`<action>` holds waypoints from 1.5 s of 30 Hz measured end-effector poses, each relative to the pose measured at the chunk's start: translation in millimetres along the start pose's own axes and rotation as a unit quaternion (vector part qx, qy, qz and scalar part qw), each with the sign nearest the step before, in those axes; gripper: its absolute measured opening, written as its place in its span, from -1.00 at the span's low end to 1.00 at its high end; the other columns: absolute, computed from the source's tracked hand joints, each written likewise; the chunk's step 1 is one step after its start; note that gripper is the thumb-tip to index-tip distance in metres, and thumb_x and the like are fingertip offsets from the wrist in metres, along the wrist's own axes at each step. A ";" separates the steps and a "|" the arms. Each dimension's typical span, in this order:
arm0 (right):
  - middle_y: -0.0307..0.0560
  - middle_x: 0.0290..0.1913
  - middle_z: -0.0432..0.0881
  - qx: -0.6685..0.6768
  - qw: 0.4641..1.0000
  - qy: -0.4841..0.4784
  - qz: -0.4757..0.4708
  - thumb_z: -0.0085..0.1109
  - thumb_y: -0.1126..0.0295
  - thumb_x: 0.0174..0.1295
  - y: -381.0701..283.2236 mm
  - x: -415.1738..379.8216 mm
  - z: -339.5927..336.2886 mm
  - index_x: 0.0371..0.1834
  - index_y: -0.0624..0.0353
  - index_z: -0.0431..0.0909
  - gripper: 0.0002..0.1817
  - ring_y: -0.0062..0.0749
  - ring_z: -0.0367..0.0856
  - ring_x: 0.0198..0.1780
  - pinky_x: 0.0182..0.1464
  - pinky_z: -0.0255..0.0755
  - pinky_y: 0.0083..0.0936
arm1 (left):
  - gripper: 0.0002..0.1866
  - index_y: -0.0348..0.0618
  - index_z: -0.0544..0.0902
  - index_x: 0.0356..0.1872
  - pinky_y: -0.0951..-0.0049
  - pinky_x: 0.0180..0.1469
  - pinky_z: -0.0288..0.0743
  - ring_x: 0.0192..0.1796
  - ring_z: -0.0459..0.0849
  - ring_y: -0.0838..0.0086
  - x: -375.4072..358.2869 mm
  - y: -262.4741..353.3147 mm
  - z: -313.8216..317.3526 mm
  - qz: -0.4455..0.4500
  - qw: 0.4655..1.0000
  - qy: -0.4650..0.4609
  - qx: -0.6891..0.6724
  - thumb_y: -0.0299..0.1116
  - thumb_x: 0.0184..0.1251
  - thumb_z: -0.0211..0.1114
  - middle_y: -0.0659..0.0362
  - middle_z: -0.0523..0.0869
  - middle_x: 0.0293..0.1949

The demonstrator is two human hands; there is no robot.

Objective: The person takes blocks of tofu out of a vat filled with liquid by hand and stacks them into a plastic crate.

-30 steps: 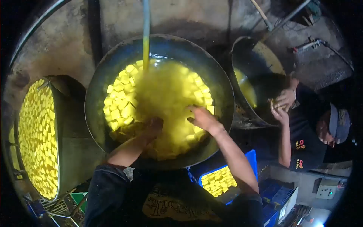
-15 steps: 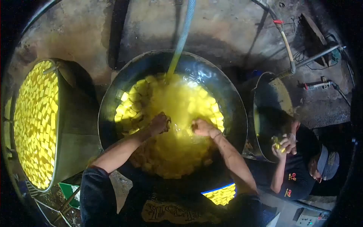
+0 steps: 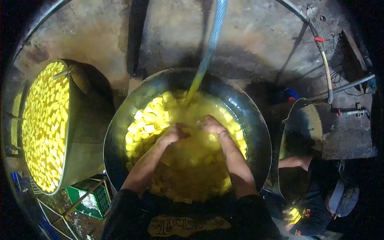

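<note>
In the middle stands a large dark wok-like pan (image 3: 257, 116) filled with cloudy yellow liquid (image 3: 188, 160). Yellow tofu-like cubes (image 3: 148, 124) are heaped on its left side, and more lie along the right edge. My left hand (image 3: 176, 133) dips into the liquid beside the heap, its fingers blurred and partly under the surface. A short way to the right, my right hand (image 3: 213, 125) is also partly sunk, with the fingertips hidden. Whether either hand holds a cube does not show. Just above them a blue mesh hose (image 3: 214, 38) runs down into the liquid.
On the left is a big metal vat (image 3: 86, 140) full of yellow cubes (image 3: 44, 128). A green crate (image 3: 96, 198) sits below it. To the right, a co-worker in a cap (image 3: 345, 198) holds yellow cubes (image 3: 294, 216) beside another metal drum (image 3: 303, 136).
My hands have moved forward and lower into the liquid, nearer the hose end. The view has shifted, and the left heap of cubes stands out more. The co-worker's hand with cubes has moved down.
</note>
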State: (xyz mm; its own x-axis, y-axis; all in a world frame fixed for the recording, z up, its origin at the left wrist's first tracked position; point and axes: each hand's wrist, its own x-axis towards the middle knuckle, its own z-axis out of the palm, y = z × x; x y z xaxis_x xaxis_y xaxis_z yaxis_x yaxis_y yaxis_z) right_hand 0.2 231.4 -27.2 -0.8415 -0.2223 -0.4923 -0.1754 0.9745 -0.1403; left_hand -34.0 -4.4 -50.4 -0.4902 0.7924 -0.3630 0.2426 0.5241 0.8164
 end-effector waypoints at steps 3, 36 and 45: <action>-0.12 -0.17 0.61 0.426 0.903 0.059 -0.004 0.17 0.38 0.13 -0.4 -25.5 -11.1 -0.06 0.22 0.53 -0.70 -0.37 0.56 -0.08 -0.01 0.44 -0.53 | -0.62 -0.12 0.45 0.13 0.31 0.07 0.47 0.13 0.48 0.32 21.5 -55.8 42.1 0.052 0.812 0.087 -0.574 -0.30 0.31 0.14 0.08 0.52 0.11; -0.06 -0.13 0.56 0.759 0.591 0.251 0.107 0.07 0.33 0.17 -55.9 67.1 32.3 0.00 0.21 0.51 -0.66 -0.34 0.52 -0.13 0.00 0.43 -0.46 | -0.44 -0.16 0.51 0.04 0.16 0.09 0.43 0.03 0.53 0.24 -40.6 33.7 26.7 0.074 0.547 0.299 -0.778 0.07 0.20 -0.04 0.07 0.58 0.00; 0.00 0.03 0.53 0.770 0.621 0.146 0.022 0.06 0.46 0.27 -74.6 -70.3 -34.8 0.16 0.29 0.37 -0.61 -0.34 0.55 0.00 -0.08 0.47 -0.46 | -0.59 -0.21 0.51 -0.08 0.17 0.07 0.46 -0.05 0.56 0.23 -27.9 46.6 24.7 0.055 0.557 0.238 -0.794 -0.10 0.21 0.01 0.12 0.58 -0.06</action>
State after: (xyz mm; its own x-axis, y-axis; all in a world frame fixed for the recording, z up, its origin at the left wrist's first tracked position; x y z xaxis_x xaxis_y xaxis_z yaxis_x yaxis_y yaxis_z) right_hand 54.7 175.3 47.8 -0.9244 0.0383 -0.3796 0.3581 -0.2561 -0.8979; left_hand 11.6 5.5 -13.4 -0.8035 0.4225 -0.4193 -0.5680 -0.7550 0.3276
